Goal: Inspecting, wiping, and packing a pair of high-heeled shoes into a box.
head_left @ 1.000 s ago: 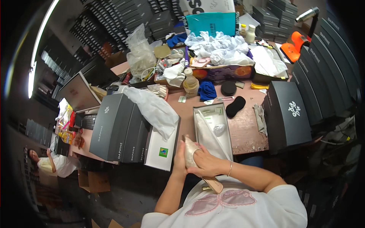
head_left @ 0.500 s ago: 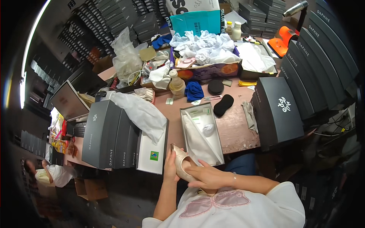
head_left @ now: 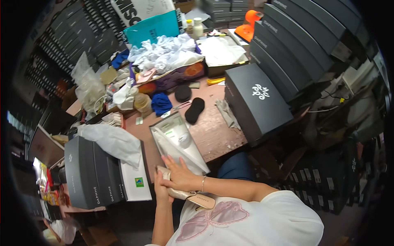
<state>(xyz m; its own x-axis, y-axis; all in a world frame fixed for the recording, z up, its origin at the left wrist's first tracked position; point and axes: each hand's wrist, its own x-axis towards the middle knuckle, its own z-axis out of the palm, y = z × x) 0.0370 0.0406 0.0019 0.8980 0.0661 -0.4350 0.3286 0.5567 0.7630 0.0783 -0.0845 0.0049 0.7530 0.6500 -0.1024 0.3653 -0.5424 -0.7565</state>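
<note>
A pale beige open-backed shoe lies across my hands in front of my shirt, its insole showing at the heel end. My left hand is closed round it from the left, near the front part. Over the shoe rests my right hand, fingers stretched and spread, its thumb against the upper; the palm hides the shoe's middle. Just beyond my right fingertips is a grey shoebox without its lid. Inside it are white tissue paper and a small crumpled wad.
Upright dark shoeboxes and a box lid stand at left, draped with a white bag. Tall box stacks line the right. Behind are a black sponge, blue cloth, bottle and carton of crumpled paper.
The shoe has turned so its open heel end points right. My right hand's fingers have come out of it and spread over it. The whole view has swung to the right.
</note>
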